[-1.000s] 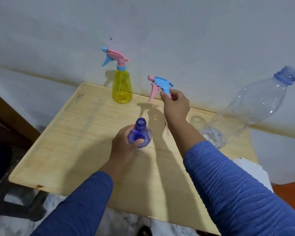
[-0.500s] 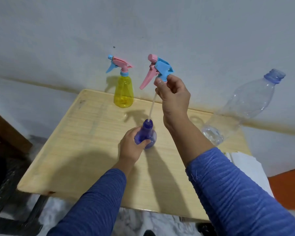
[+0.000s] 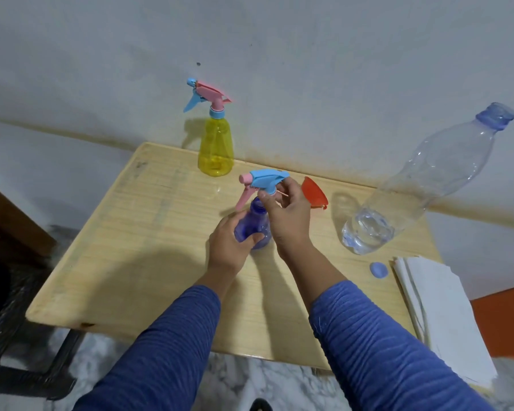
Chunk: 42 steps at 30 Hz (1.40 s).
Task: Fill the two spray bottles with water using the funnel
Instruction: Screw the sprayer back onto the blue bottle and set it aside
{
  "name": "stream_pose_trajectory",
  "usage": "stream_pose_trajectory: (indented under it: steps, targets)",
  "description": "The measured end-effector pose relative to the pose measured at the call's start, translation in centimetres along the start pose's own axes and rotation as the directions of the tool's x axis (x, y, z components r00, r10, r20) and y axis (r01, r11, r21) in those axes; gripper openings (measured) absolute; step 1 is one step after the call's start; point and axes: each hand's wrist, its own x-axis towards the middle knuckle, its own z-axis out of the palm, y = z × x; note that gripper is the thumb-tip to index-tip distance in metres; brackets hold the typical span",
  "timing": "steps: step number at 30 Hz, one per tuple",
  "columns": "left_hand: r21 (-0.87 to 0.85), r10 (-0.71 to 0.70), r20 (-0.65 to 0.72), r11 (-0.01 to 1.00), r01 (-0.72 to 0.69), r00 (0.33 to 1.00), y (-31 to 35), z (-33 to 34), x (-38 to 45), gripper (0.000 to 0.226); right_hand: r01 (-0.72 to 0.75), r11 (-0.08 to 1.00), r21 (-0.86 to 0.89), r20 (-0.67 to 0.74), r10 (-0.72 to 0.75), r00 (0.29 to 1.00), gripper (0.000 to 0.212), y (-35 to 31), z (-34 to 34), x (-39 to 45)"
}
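Left hand (image 3: 229,247) wrapped around the blue bottle (image 3: 254,229), fingers pressed on its belly to steady it on the surface (image 3: 161,232); right hand (image 3: 288,215) just above, fingers pinching the loose sprayer (image 3: 263,183), probably to clear the open neck. Beyond, red funnel (image 3: 313,192) within reach, water bottle (image 3: 413,188) uncapped for pouring; farthest, yellow bottle (image 3: 215,152) capped at the wall.

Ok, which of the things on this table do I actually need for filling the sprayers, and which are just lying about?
Needed:
blue spray bottle, held by the left hand
its spray head, in the right hand
yellow spray bottle
red funnel
clear water bottle

Lying about:
blue cap
white paper stack
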Motion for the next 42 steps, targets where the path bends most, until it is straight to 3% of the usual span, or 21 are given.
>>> stream_pose_trajectory:
  steps: [4,10,20,29,33,37,42]
  targets:
    - [0.029,-0.013,0.012,0.999,0.012,1.000,-0.2,0.0,0.1,0.057,0.000,0.995,-0.099,0.004,0.000,1.000,0.030,0.9,0.4,-0.5]
    - [0.007,-0.001,-0.012,1.000,0.001,1.000,0.0,0.0,-0.2,0.054,-0.019,0.990,-0.140,0.020,0.022,1.000,0.008,1.0,0.3,-0.1]
    - [0.010,0.024,-0.032,1.000,-0.024,0.999,0.4,0.1,-0.5,0.051,-0.117,0.992,-0.057,0.073,0.121,0.990,0.033,1.6,0.2,0.5]
    - [0.003,-0.004,-0.022,1.000,0.004,1.000,0.4,0.1,-0.3,0.051,-0.084,0.996,-0.036,0.133,0.088,0.987,0.021,1.9,0.0,0.3]
    - [0.002,0.000,-0.029,1.000,0.000,1.000,0.3,0.1,-0.3,0.053,-0.005,0.992,-0.123,0.178,0.027,0.984,0.013,2.0,-0.3,0.7]
    - [0.012,0.032,-0.039,0.999,-0.032,0.999,0.1,0.1,-0.4,0.052,-0.021,0.997,-0.071,0.151,0.031,0.988,0.013,2.3,-0.2,0.6]
    - [0.004,0.039,-0.058,0.999,-0.039,0.998,0.2,0.1,-0.5,0.054,-0.079,0.997,0.023,0.067,0.077,0.995,0.030,2.5,0.3,0.5]
